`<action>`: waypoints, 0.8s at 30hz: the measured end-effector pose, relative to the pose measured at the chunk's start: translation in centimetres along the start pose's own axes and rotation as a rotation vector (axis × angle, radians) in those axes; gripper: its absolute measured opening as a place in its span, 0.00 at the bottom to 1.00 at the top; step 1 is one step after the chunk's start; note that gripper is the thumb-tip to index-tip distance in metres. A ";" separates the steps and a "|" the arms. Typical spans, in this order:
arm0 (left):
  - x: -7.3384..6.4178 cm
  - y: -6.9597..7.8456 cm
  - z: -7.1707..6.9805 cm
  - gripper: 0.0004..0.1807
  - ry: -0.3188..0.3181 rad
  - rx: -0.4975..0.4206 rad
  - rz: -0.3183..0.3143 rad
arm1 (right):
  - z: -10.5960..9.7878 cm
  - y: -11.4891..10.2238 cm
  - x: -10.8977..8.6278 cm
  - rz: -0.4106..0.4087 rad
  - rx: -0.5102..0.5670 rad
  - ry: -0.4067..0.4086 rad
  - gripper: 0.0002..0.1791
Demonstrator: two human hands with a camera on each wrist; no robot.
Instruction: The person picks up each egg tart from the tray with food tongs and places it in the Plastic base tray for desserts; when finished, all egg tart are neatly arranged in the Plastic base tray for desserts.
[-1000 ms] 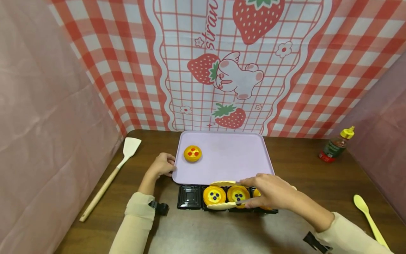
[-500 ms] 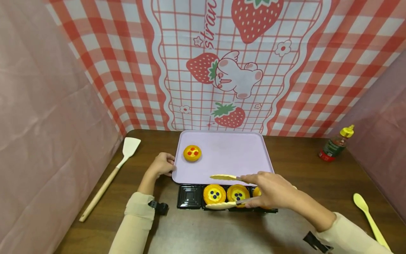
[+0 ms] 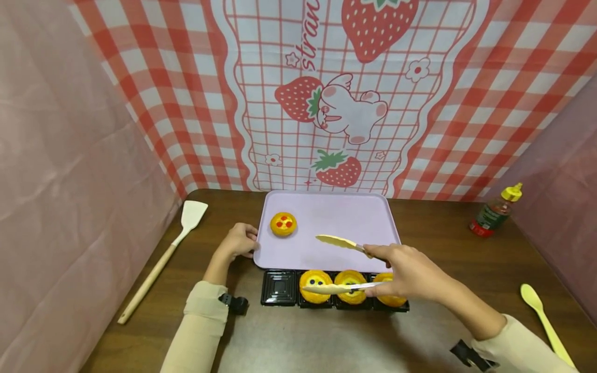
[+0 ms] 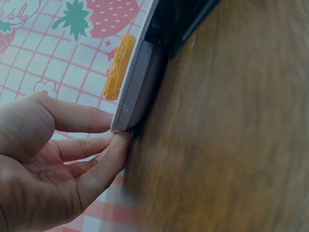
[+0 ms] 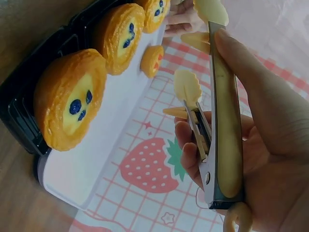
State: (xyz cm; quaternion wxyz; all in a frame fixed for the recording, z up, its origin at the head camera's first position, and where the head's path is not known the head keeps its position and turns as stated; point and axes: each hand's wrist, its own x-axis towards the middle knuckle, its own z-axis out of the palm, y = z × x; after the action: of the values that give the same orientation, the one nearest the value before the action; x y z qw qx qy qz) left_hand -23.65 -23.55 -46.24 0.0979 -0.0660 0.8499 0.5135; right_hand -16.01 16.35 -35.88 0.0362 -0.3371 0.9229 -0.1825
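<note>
My left hand [image 3: 239,241] pinches the left edge of a lilac tray [image 3: 336,215] between thumb and fingers, as the left wrist view shows. On that tray sits one egg tart with red toppings [image 3: 283,224]. My right hand [image 3: 415,272] grips a pair of cream-tipped kitchen tongs [image 5: 226,121], whose arms stand spread apart with nothing between the tips. They hover over the tray's front edge and a black box [image 3: 279,287]. Inside the box lie three egg tarts; blueberries show on the near one [image 5: 72,99] in the right wrist view. The leftmost compartment shows its ridged black floor.
A white spatula [image 3: 190,215] with a wooden handle lies at the left. At the right stand a sauce bottle [image 3: 492,215] with a yellow cap and, nearer, a pale yellow spoon [image 3: 543,321]. A strawberry-print cloth [image 3: 326,171] hangs behind the tray.
My right hand has lifted the tongs off the blueberry tarts, and their arms have spread wider. The tarts stay in the box. My left hand keeps its place at the tray.
</note>
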 end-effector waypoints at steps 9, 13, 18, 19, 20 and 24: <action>0.0 0.0 0.0 0.21 -0.005 -0.010 -0.002 | -1.2 0.5 1.9 -0.044 0.000 0.097 0.50; 0.1 0.0 -0.1 0.21 -0.001 -0.013 -0.002 | -1.5 0.9 3.7 -0.042 0.022 0.120 0.51; 0.1 0.0 -0.1 0.21 0.000 -0.017 -0.004 | -1.0 1.4 6.4 -0.034 0.026 0.134 0.50; 0.1 0.0 -0.1 0.21 -0.001 -0.016 -0.003 | -0.8 1.5 6.9 -0.033 0.024 0.134 0.49; 0.1 0.0 -0.1 0.21 -0.001 -0.017 -0.006 | -0.6 1.6 7.4 -0.029 0.020 0.133 0.49; 0.0 0.1 0.0 0.21 0.002 -0.014 -0.008 | 0.3 1.7 9.5 0.000 0.021 0.108 0.49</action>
State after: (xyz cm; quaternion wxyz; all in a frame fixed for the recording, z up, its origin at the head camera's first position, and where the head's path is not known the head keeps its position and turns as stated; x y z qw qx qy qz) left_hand -23.68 -23.51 -46.13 0.0988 -0.0705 0.8462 0.5189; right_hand -24.31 11.39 -36.26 -0.0103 -0.3261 0.9216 -0.2101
